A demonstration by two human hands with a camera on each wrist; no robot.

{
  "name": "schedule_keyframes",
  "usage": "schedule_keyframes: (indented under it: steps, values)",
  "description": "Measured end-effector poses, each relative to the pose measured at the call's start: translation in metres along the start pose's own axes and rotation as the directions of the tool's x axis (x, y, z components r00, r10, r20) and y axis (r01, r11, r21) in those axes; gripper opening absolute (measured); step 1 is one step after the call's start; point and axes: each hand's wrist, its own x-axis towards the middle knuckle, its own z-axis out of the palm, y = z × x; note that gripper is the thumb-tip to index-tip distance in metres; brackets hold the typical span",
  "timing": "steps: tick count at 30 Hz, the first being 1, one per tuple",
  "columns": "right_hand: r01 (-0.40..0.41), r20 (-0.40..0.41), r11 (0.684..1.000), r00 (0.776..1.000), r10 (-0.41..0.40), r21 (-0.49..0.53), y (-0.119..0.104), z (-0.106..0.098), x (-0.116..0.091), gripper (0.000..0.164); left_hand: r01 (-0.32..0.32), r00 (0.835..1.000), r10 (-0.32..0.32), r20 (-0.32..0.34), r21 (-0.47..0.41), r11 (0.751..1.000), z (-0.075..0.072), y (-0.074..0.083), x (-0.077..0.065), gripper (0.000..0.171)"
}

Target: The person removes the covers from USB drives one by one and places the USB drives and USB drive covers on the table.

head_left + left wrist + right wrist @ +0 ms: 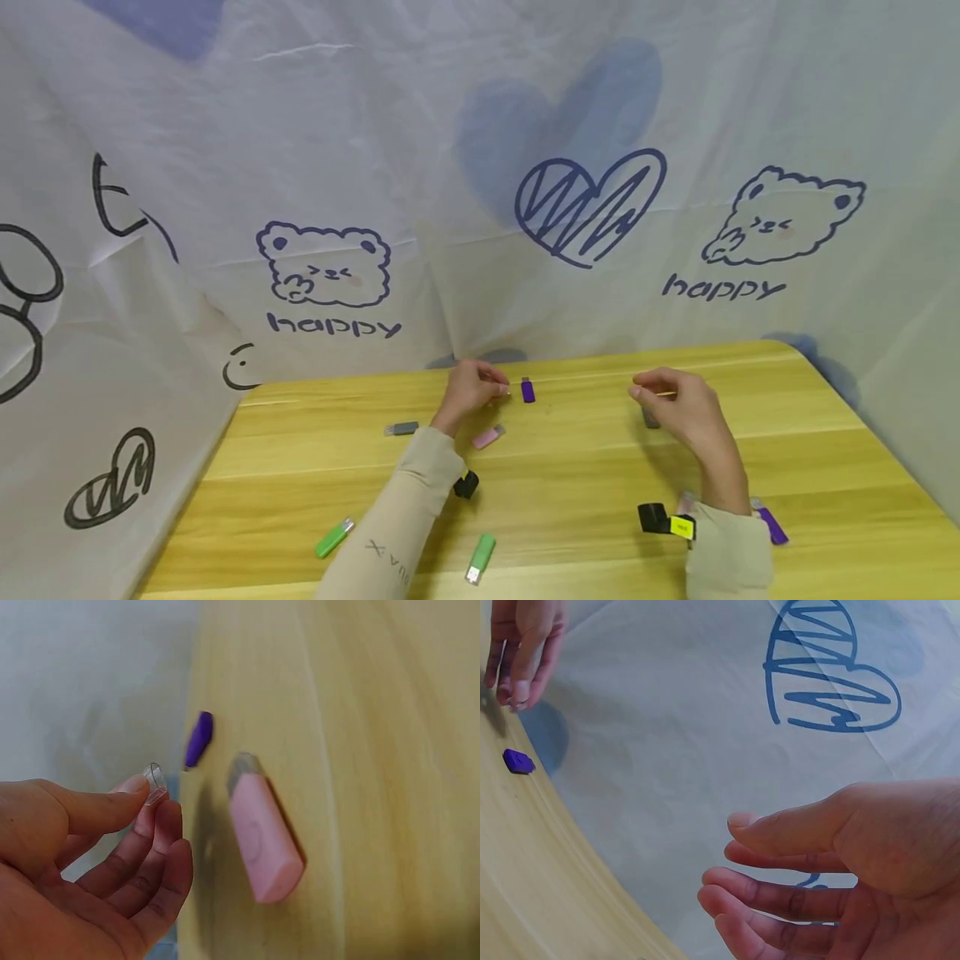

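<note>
Head view: the far purple USB stick (528, 391) lies near the back edge of the wooden desk (573, 475), with its metal end pointing away from the person. Just to its left is the left hand (469, 392), whose thumb and fingers pinch a small clear cap (156, 786) at their very tips. The cap is near the far purple USB stick but apart from it. Well to the right of that stick is the right hand (678, 407), its fingers relaxed and loosely bent, gripping nothing.

On the near side of the far purple USB stick, slightly left, lies a pink USB stick (487, 437), close by the left wrist. A grey USB stick (406, 428) lies farther left of the purple one and a little nearer the person. To its right, partly covered by the right hand, is a dark piece (651, 419).

Well nearer the person than the far purple USB stick are the left green USB stick (333, 539), off to its left, and the middle green USB stick (482, 553), slightly left of it. The near purple USB stick (772, 527) lies to its right and nearer, beside the right sleeve (729, 550). Behind it hangs a pale cloth (450, 183) printed with bears, hearts and "happy".
</note>
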Motion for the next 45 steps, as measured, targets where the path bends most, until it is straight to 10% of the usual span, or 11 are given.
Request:
schedule_keyframes:
  steps: [24,38,45]
  values:
    - [-0.036,-0.029,0.999,0.999,0.036,0.006,0.016,-0.004,-0.002,0.033,-0.051,0.999,0.054,-0.002,0.247,0.968,0.016,-0.008,0.013,0.005]
    - [-0.051,-0.051,0.998,0.997,0.05,-0.023,0.012,0.0,-0.001,0.032,-0.059,0.995,0.071,-0.072,0.157,0.986,-0.008,-0.003,0.0,0.01]
    - [-0.055,-0.1,0.997,0.994,0.05,-0.047,0.016,0.001,0.0,0.031,-0.172,0.978,0.172,-0.114,0.012,0.985,-0.021,0.004,-0.018,0.014]
